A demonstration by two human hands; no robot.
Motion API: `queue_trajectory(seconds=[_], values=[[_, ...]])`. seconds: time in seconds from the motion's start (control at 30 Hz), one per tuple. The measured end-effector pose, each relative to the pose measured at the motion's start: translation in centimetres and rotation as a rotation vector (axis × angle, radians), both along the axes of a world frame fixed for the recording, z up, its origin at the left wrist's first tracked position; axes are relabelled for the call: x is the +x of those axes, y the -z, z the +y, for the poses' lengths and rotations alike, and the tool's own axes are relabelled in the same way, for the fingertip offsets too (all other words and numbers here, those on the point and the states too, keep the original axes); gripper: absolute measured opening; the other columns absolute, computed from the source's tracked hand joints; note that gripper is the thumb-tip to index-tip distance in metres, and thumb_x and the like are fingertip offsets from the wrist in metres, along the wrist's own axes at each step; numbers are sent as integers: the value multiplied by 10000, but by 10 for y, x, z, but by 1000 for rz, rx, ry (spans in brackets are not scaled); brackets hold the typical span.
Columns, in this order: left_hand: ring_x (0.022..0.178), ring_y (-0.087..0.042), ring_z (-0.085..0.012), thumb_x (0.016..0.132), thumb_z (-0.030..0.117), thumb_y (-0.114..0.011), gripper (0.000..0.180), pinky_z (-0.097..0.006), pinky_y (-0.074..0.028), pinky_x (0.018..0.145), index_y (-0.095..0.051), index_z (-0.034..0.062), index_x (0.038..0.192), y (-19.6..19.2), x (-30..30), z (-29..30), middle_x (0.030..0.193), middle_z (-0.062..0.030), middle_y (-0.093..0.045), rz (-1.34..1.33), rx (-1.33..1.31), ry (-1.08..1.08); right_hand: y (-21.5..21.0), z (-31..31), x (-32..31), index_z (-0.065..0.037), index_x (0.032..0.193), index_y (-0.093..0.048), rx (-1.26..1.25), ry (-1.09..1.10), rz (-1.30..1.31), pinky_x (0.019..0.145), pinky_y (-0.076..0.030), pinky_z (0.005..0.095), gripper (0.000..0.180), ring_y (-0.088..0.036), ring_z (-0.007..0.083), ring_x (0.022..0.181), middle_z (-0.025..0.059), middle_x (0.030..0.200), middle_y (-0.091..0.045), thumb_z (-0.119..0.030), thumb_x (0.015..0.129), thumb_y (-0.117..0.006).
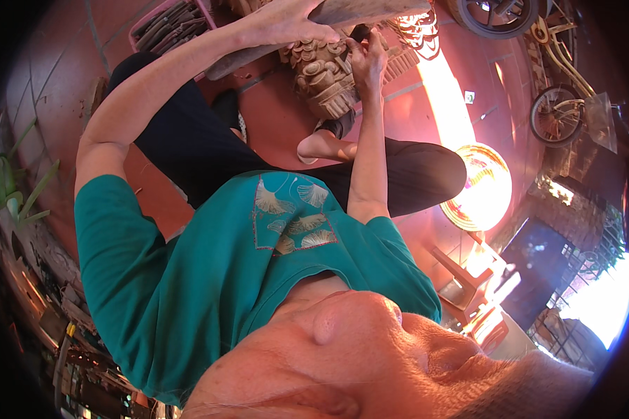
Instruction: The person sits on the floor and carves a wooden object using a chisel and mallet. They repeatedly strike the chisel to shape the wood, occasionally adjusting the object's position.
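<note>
My left hand (286,24) is closed round a long, club-shaped piece of wood (370,10), which slants across the top of the view. Part of its grip is cut off by the upper edge. My right hand (368,64) is closed, upright, on a slim tool with a dark end (360,32); the rest of this tool is hidden by the fingers. Just beside the right hand, a block of carved wood (321,78) with curled, raised relief lies on the floor between my legs. The wooden club passes over its far side.
A pink basket (208,15) full of dark, slim tools stands at the far left. Red tiles (272,126) cover the floor. On the right are a round woven tray (476,187) in sunlight, a wooden stool (461,279), a small bicycle (558,115) and a larger wheel (496,14).
</note>
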State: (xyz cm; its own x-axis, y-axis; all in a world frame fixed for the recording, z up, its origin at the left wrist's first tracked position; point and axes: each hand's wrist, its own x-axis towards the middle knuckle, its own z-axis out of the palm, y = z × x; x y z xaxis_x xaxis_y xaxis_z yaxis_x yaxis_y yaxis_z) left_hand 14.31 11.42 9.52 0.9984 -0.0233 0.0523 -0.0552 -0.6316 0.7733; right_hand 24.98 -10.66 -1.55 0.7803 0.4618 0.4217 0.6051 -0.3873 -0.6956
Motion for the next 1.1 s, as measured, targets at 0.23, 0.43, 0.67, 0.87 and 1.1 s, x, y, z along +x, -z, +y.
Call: queue_trajectory(seconds=[0.23, 0.43, 0.67, 0.87, 1.1], values=[[1138, -653, -453, 844, 403, -786, 834, -474, -507, 969, -454, -58, 1455, 6, 1, -2, 1158, -347, -659, -80, 30, -37, 4, 4, 0, -23, 1106, -600, -71, -28, -83, 719, -544, 431, 332, -709, 359, 835, 178, 912, -710, -98, 854, -802], [494, -611, -233, 864, 436, -739, 776, -364, -518, 519, -499, -61, 1409, 23, 2, 0, 803, -189, -670, 80, 67, 30, 4, 3, 0, -37, 1145, -607, -81, -64, -76, 733, -548, 432, 335, -712, 369, 872, 184, 963, -716, -89, 866, -784], [880, -653, -387, 860, 423, -762, 701, -445, -525, 772, -544, -81, 1296, 1, 1, -1, 1006, -296, -669, -46, 41, -81, 6, 5, 3, -35, 1110, -587, -44, -59, -84, 715, -536, 459, 300, -699, 405, 858, 197, 930, -707, -105, 886, -774], [520, -624, -240, 879, 411, -734, 676, -380, -523, 540, -533, -60, 1322, 16, -6, -1, 857, -196, -676, 106, 38, 35, 10, -1, 5, -35, 1043, -532, -80, -38, -49, 670, -524, 474, 311, -699, 399, 802, 189, 867, -698, -130, 888, -783], [1007, -677, -470, 848, 460, -773, 639, -505, -522, 838, -582, -95, 1100, 2, 0, 1, 1012, -344, -666, 3, 94, 37, 18, -15, 6, -34, 1051, -534, 30, -7, 64, 669, -524, 448, 305, -697, 366, 776, 179, 869, -704, -97, 880, -779]])
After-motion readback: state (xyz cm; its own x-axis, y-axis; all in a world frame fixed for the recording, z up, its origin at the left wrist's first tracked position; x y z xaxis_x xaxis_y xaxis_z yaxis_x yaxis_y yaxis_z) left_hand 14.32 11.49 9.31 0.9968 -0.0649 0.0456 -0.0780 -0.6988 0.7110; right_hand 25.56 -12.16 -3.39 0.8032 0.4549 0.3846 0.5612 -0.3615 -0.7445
